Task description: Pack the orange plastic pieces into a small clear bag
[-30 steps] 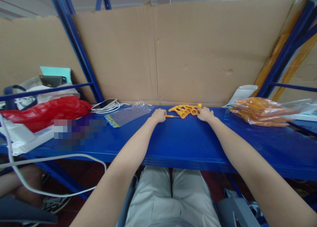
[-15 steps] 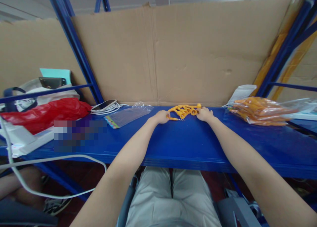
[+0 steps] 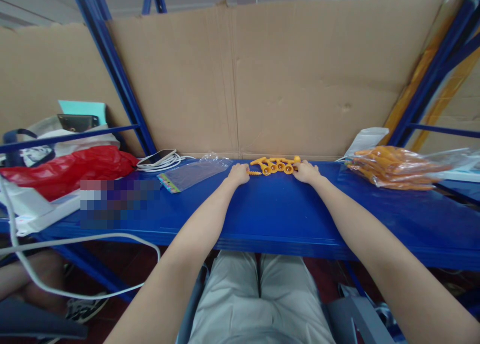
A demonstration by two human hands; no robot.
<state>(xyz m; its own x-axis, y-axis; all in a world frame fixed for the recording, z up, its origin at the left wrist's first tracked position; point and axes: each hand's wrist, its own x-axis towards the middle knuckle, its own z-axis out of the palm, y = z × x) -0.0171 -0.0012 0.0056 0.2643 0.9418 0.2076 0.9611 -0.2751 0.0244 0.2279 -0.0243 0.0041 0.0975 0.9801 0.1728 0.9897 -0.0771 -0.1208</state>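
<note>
Two hands worked at the far edge of the blue shelf (image 3: 285, 219), straight ahead at twelve o'clock from the seated person. The left hand (image 3: 240, 174) was curled nearly closed, its fingertips pinching the near end of a small orange screw (image 3: 255, 173) that lay flat on the shelf and pointed toward three o'clock. Just beyond the screw's tip sat a cluster of orange plastic pieces (image 3: 276, 165) with round eyelets. The right hand (image 3: 306, 172) was curled against the cluster's three o'clock end, and whether it gripped the cluster or merely braced it could not be told at that distance. Judged from the layout, the work would go best with the cluster held still and the screw kept level and lined up with an eyelet, not skewed. A clear plastic bag (image 3: 195, 173) lay at ten o'clock, with a phone (image 3: 157, 157) behind it, and a bag of orange parts (image 3: 393, 168) lay at two o'clock. The clear bag carried a colourful printed strip, but no brand or writing was legible anywhere.
</note>
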